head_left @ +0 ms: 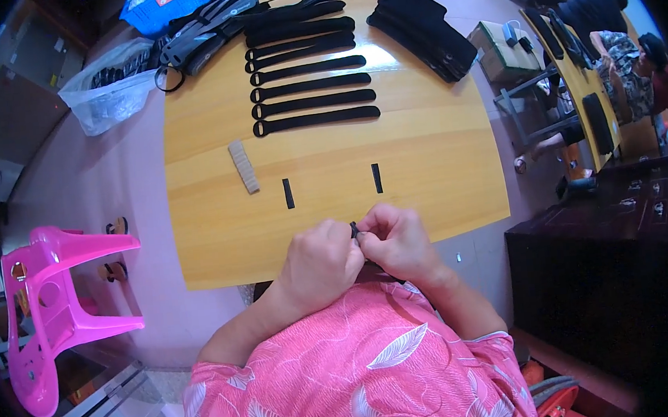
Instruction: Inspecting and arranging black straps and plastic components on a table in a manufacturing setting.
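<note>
At the table's near edge, my left hand [316,263] and my right hand [399,244] meet, fingers pinched together around a small black piece [354,229]. Most of that piece is hidden by the fingers, so its kind cannot be made out. Two short black strips [288,193] lie apart on the table [456,160], just beyond the hands. To their left rests a beige ribbed strip [243,167]. Farther off, several long black straps [319,121] lie side by side, most showing a small loop at the left end.
Folded black fabric pieces [422,33] are stacked at the far right of the table. Grey and black bundled gear [206,34] lies far left, near a clear plastic bag [113,92] and a blue basket [169,6]. A pink stool [44,310] stands left. People work at another table [576,95].
</note>
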Motion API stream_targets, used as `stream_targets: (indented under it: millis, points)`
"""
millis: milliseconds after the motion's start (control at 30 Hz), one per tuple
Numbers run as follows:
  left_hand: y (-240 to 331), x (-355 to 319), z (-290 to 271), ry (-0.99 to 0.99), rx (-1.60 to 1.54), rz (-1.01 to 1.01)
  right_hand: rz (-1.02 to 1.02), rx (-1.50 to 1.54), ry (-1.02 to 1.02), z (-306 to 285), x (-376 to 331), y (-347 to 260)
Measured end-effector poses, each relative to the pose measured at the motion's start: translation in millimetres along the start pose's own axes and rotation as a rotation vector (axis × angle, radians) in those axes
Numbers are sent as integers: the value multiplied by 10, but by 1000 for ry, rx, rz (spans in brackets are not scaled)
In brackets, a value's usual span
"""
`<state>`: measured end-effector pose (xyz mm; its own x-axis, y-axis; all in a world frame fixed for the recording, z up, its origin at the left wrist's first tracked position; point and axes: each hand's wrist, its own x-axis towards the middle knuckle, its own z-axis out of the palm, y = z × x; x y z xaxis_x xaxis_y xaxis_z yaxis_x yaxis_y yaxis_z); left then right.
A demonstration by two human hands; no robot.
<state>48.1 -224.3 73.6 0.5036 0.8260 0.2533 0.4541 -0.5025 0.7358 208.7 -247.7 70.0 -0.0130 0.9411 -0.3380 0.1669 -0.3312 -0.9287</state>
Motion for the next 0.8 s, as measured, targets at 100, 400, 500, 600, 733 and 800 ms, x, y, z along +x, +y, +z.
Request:
stream_targets:
  millis: [100,400,500,600,733,800]
  points:
    - [32,11,11,-6,62,33,-6,-11,27,15,-7,-32]
    - [-204,-50,198,27,-411,-342,-20,191,83,-77,41,-33]
    - [-246,-37,172,-11,-1086,-552,25,301,51,-143,37,-167]
    - [-245,-33,147,15,-1308,-537,9,332,24,-154,60,-151]
    - [-170,-22,-10,-186,-847,-430,23,272,27,-118,27,-138]
    - [-171,-17,-49,-209,-694,-341,-39,241,6,-91,19,-131]
